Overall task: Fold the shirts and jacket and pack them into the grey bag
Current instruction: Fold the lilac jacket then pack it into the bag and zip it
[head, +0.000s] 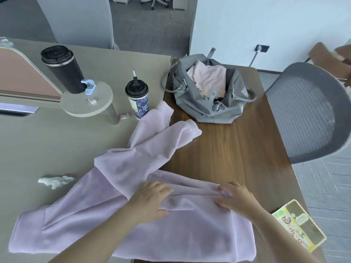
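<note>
A pale lilac fleece jacket [106,221] lies spread across the seam between the beige desk and the brown wooden table [237,149]. Both its sleeves [171,137] are laid together and reach up towards the grey bag. My left hand [152,198] presses flat on the jacket's middle. My right hand [233,196] pinches a fold of the fabric at its right edge. The grey bag [191,99] stands open at the back of the wooden table. A folded pink shirt [210,76] lies inside it.
A patterned cup with a black lid [137,99] stands close to the sleeve ends. A tall black tumbler [62,69] is on a round riser at the back left. A crumpled tissue [55,181] lies left of the jacket, a colourful booklet [300,224] at the right. A grey mesh chair [307,112] stands beside the table.
</note>
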The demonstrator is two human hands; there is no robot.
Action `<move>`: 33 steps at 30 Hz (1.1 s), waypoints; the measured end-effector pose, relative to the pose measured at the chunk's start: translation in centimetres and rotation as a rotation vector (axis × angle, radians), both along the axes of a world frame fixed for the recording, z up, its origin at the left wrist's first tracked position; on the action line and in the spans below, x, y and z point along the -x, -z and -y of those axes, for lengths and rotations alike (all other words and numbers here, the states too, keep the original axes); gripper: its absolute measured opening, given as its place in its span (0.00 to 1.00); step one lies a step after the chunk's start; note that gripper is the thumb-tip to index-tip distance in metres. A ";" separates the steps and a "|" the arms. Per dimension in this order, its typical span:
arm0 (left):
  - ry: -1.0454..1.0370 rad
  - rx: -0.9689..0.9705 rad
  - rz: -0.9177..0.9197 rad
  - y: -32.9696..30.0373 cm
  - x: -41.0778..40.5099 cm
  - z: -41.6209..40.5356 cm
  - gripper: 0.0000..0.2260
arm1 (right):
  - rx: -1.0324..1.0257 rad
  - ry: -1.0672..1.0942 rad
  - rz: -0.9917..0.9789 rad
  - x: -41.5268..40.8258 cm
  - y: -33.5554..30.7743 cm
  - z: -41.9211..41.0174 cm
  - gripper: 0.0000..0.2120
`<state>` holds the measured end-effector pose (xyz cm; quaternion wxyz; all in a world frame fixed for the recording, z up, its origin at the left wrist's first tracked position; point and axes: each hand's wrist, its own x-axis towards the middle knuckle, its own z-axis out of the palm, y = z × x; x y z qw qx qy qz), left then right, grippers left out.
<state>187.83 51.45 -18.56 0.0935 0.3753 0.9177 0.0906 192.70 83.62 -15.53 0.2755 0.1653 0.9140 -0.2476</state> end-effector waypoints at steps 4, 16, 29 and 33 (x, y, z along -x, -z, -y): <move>-0.146 0.121 0.094 0.7 -0.2 -2.9 0.22 | 0.009 0.153 0.095 -2.3 0.1 -0.8 0.18; -0.161 -0.181 0.640 -5.9 -1.1 -11.0 0.12 | 0.903 0.360 -0.189 -5.6 -4.0 -0.8 0.15; -0.305 -0.351 0.740 -6.2 2.4 -12.2 0.04 | 0.831 0.308 0.032 -10.9 -0.9 -0.8 0.08; -0.354 -0.163 0.448 -3.9 2.5 -15.1 0.05 | 0.641 0.497 -0.025 -12.0 1.9 -1.0 0.13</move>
